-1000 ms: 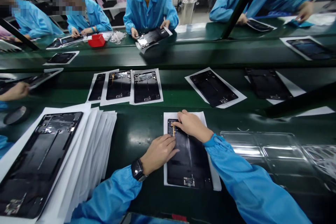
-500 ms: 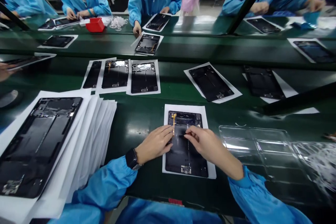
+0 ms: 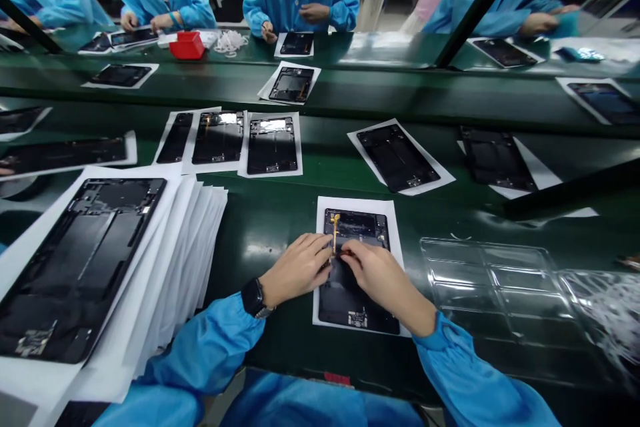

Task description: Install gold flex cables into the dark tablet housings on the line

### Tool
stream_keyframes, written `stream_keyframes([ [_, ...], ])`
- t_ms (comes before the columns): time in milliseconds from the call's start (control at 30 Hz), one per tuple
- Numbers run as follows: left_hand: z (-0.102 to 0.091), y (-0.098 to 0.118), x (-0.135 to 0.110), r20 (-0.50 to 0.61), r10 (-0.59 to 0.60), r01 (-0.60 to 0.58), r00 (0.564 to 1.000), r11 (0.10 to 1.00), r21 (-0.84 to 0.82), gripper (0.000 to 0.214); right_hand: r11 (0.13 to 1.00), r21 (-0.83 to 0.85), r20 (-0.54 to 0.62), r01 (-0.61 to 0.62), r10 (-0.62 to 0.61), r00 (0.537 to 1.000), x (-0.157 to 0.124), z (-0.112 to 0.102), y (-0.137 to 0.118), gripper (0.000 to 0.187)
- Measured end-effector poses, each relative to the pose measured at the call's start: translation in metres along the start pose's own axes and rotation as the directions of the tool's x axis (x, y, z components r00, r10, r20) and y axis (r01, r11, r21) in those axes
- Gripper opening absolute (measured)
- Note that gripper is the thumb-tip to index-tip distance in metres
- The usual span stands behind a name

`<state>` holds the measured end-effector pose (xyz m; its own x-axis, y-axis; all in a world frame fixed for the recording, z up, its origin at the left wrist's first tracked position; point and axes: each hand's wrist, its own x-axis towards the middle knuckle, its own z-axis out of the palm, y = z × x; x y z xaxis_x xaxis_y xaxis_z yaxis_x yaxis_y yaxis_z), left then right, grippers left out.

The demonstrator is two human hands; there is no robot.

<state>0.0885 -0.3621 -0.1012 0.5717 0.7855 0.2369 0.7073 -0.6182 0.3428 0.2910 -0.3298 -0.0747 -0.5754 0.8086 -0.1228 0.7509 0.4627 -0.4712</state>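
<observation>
A black tablet housing (image 3: 358, 290) lies on a white paper sheet (image 3: 395, 227) right in front of me. Along its upper left side runs a thin orange flex cable (image 3: 335, 230). My left hand (image 3: 300, 268), with a black watch at the wrist, rests over the housing's left edge. Its fingers are stretched out, the tips beside the cable's lower end, the thumb apart. Opposite it, my right hand (image 3: 381, 280) comes in from the right with thumb and index finger pinched near the same cable end. Whatever is between those fingertips is too small to make out.
A tall stack of paper sheets (image 3: 187, 247) with a tablet housing (image 3: 75, 273) on top stands at left. Clear plastic trays (image 3: 485, 280) lie at right, beside a white tangled heap (image 3: 600, 307). Several housings on paper lie farther back; co-workers sit opposite. A dark slanted bar (image 3: 575, 188) juts in from the right.
My right hand has moved left across the housing, its pinched fingertips now close to my left hand. A co-worker opposite has drawn a hand back. At far left, another housing has come into view.
</observation>
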Motion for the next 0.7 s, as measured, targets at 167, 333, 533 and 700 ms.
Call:
stream_keyframes([
  [167,0.005,-0.007,-0.003,-0.016,-0.058,0.057,0.998,0.996,-0.068,0.055,0.963,-0.255,0.140,0.090,-0.055,0.989,0.012,-0.003,-0.022,0.016],
  [333,0.002,-0.009,-0.004,0.002,-0.069,0.069,0.998,0.993,-0.094,0.053,0.959,-0.273,0.179,0.073,-0.025,0.984,0.015,-0.002,-0.029,0.015],
  [533,0.003,-0.014,-0.005,0.027,-0.074,0.077,0.997,0.989,-0.130,0.065,0.979,-0.203,0.092,-0.024,0.043,0.995,0.007,0.012,-0.029,0.013],
  [700,0.003,-0.021,-0.006,0.027,-0.083,0.087,0.996,0.978,-0.188,0.075,0.998,0.054,-0.053,-0.028,0.031,0.998,-0.003,0.024,-0.018,0.014],
])
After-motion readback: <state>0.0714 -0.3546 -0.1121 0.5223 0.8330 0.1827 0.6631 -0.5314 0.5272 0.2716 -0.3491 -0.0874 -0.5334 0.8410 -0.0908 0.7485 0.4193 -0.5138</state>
